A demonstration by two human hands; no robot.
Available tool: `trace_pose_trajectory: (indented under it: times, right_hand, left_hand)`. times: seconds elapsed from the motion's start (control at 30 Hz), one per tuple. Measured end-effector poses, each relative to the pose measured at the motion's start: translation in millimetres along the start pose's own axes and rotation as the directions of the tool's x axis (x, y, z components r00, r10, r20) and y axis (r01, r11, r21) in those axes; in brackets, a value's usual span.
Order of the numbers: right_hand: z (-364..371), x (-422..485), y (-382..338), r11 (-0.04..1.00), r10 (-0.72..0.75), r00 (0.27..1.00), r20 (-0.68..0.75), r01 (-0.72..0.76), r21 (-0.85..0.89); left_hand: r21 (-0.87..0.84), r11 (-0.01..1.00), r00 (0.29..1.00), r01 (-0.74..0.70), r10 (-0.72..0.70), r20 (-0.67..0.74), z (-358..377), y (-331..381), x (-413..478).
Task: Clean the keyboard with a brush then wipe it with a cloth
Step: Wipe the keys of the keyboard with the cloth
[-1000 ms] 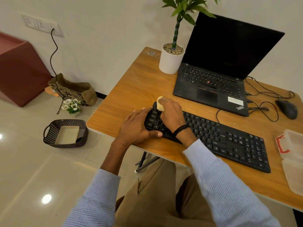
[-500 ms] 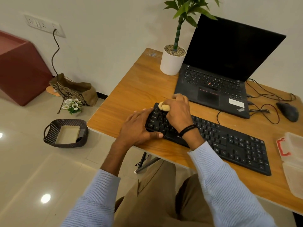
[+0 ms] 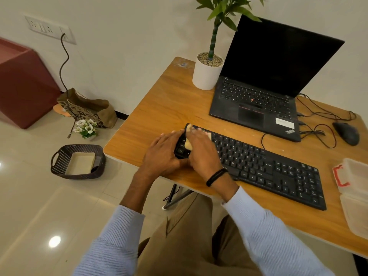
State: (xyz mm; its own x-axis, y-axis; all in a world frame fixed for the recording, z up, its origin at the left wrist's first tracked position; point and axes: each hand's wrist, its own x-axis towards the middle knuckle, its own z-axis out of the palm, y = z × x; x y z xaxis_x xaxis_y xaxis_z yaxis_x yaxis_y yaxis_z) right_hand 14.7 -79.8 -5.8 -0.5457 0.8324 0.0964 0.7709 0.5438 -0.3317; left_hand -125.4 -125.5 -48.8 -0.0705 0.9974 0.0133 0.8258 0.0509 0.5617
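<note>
A black keyboard (image 3: 258, 166) lies slanted on the wooden table (image 3: 165, 108). My left hand (image 3: 163, 154) grips its left end, fingers round the edge. My right hand (image 3: 203, 152), blurred by motion, lies over the leftmost keys and holds a pale yellow cloth (image 3: 188, 145) against them. Bits of cloth show beside the thumb and at the keyboard's far left corner. No brush is in view.
An open black laptop (image 3: 258, 100) stands behind the keyboard, with a white plant pot (image 3: 206, 74) to its left. A mouse (image 3: 346, 133) and loose cables lie at the right. Clear plastic containers (image 3: 354, 176) sit at the table's right edge. A dark basket (image 3: 77, 162) is on the floor.
My right hand has rubbed the cloth over the keyboard's left end, first away from me, then back toward me. My left hand has kept its hold on the keyboard.
</note>
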Motion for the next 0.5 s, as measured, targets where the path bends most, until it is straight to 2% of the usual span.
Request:
trace_pose_trajectory:
  times: [0.1,0.2,0.23,0.33,0.37,0.5]
  right_hand:
    - [-6,-26,-6,0.996,-0.082,0.996,0.035,0.081,0.048]
    - [-25,-33,3,0.987,-0.068,0.993,0.095,0.054,0.150]
    - [-30,-27,8,0.985,-0.028,0.997,0.067,0.016,0.171]
    - [-32,10,31,0.989,0.118,0.976,-0.184,-0.099,0.110]
    - [-30,21,35,0.987,0.146,0.964,-0.221,-0.129,0.090]
    - [-9,33,31,0.992,0.118,0.987,-0.106,-0.114,0.048]
  left_hand:
    - [-0.028,1.000,1.000,-0.001,0.001,-0.009,-1,-1,0]
    - [-0.017,1.000,1.000,0.002,-0.001,0.016,-3,1,-1]
    - [-0.016,1.000,1.000,0.007,-0.006,0.028,-5,2,-1]
    - [-0.028,0.999,0.999,0.022,-0.021,0.045,-9,7,-3]
    - [-0.031,0.999,0.999,0.021,-0.020,0.045,-10,9,-4]
    - [-0.018,0.999,0.998,0.032,-0.031,0.051,-10,12,-5]
